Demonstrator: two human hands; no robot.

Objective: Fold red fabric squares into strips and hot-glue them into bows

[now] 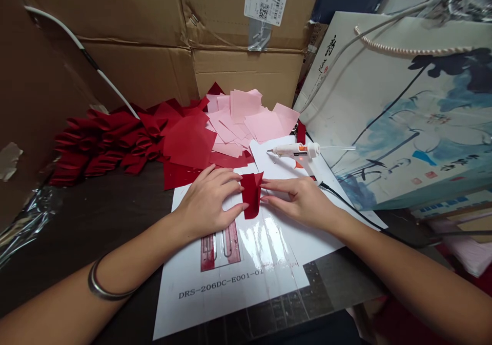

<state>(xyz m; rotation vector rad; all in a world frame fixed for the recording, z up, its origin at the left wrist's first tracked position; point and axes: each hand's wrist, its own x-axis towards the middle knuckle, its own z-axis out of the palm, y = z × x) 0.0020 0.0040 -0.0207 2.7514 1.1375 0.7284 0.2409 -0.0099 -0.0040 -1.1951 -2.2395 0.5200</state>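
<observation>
A small folded red piece, cloth or paper, lies over the white printed sheet between my hands. My left hand holds its left side, with the thumb at the lower edge and the fingertips at the upper edge. On the opposite side, my right hand pinches the right edge between thumb and fingers. A white hot glue gun rests just beyond my right hand, its nozzle pointing left and a clear glue stick in its back end.
Flat red squares and pink squares are heaped behind my hands. Several folded red pieces are piled at the left. Cardboard walls the back; a printed paper bag leans at the right. A black cord trails rightward.
</observation>
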